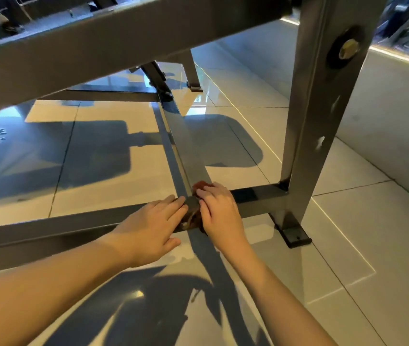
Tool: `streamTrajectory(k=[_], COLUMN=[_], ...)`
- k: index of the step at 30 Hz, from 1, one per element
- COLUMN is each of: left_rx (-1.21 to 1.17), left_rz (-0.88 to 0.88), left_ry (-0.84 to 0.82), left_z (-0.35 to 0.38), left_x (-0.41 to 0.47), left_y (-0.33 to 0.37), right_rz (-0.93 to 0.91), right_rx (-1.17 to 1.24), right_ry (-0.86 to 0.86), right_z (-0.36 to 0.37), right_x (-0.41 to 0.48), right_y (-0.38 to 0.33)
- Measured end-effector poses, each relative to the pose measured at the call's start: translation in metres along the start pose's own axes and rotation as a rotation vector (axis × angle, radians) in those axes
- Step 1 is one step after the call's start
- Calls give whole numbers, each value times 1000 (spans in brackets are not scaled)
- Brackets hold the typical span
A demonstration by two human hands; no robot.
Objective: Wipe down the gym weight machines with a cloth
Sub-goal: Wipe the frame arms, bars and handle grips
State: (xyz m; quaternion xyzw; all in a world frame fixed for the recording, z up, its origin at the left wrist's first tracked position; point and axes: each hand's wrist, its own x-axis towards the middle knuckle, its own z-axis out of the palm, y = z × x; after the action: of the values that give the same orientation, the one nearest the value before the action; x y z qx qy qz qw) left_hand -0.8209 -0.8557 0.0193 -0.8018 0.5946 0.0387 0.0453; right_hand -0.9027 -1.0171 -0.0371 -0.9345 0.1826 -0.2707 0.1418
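Observation:
A grey steel machine frame fills the view; its low cross bar [49, 226] runs along the floor and meets a long centre bar [188, 146] that reaches away from me. At that joint lies a dark reddish-brown cloth [196, 213], mostly hidden under my hands. My right hand [219, 208] lies over the cloth with its fingers curled on it. My left hand [153, 226] rests flat on the cross bar, its straight fingertips touching the cloth's left edge.
A thick upright post [323, 108] with a bolt [347, 48] stands on a black foot plate [294, 234] to the right. A sloping beam [98, 46] crosses overhead. Glossy tile floor [348, 245] lies all around, with a low white wall [398, 116] at right.

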Motion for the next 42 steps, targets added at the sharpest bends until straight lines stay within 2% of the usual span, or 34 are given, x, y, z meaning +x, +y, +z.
streamTrajectory(k=[2, 4, 6, 10, 12, 14, 17, 19, 22, 23, 25, 28, 30, 33, 37, 40, 42], left_rx=[9, -20, -57, -30, -2, 27, -24, -39, -82, -128, -219, -239, -256, -250, -257, -264, -293], left_rz=[-6, -12, -30, -54, -40, -45, -76, -60, -10, 1, 26, 57, 51, 43, 48, 45, 45], left_ry=[-56, -68, -30, 88, 108, 30, 43, 88, 161, 174, 183, 197, 205, 164, 139, 128, 121], left_z=[-4, -5, -1, 16, 19, 23, 25, 25, 23, 20, 17, 17, 15, 14, 12, 10, 8], left_x=[8, 16, 19, 18, 17, 18, 20, 23, 32, 36, 44, 55, 60, 63, 66, 67, 67], left_y=[3, 6, 10, 15, 10, 7, 9, 13, 13, 15, 16, 21, 25, 26, 27, 28, 28], right_rz=[189, 413, 535, 218, 162, 228, 420, 473, 185, 149, 246, 431, 339, 139, 392, 361, 335], right_rx=[-26, 23, 76, -14, -12, -37, -17, 48, 3, -7, -28, 29, 3, -49, -121, -200, -107], right_ry=[-17, 99, 177, 107, 66, 141, 314, 284, 121, 73, 68, 271, 327, 282, 358, 310, 256], right_z=[-12, -15, -6, 1, -12, -23, -22, -13, -21, -29, -42, -35, -20, -20, -19, -13, -25], right_x=[7, 9, 6, -12, -7, 0, 3, -1, -9, -5, 4, 4, -6, -11, -8, -14, -14], right_y=[23, 37, 29, 16, 40, 71, 77, 60, 59, 74, 98, 92, 73, 86, 105, 95, 100])
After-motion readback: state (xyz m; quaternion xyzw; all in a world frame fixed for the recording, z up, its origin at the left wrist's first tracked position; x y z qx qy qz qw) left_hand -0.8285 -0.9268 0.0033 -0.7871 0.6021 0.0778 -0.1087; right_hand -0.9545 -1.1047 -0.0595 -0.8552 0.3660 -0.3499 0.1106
